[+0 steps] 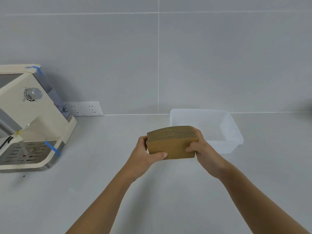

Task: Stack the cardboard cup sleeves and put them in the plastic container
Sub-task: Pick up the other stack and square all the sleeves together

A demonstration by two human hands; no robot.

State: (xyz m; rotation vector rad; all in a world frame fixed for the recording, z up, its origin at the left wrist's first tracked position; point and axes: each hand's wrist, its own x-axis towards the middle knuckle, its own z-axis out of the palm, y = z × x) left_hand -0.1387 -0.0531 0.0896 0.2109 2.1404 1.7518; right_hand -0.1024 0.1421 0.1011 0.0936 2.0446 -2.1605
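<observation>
A thick stack of brown cardboard cup sleeves (172,142) is held above the grey counter, its flat face towards me. My left hand (145,152) grips its left end, thumb across the lower front. My right hand (200,147) clasps its right end, fingers wrapped behind. Just behind and to the right stands the clear plastic container (236,132), open on top; nothing shows inside it. The stack's right end overlaps the container's near left part in the view.
A cream coffee machine (28,119) with blue tape strips and a metal drip tray stands at the left. A white double wall socket (84,108) sits on the grey tiled wall behind it. The grey counter (101,183) stretches below my arms.
</observation>
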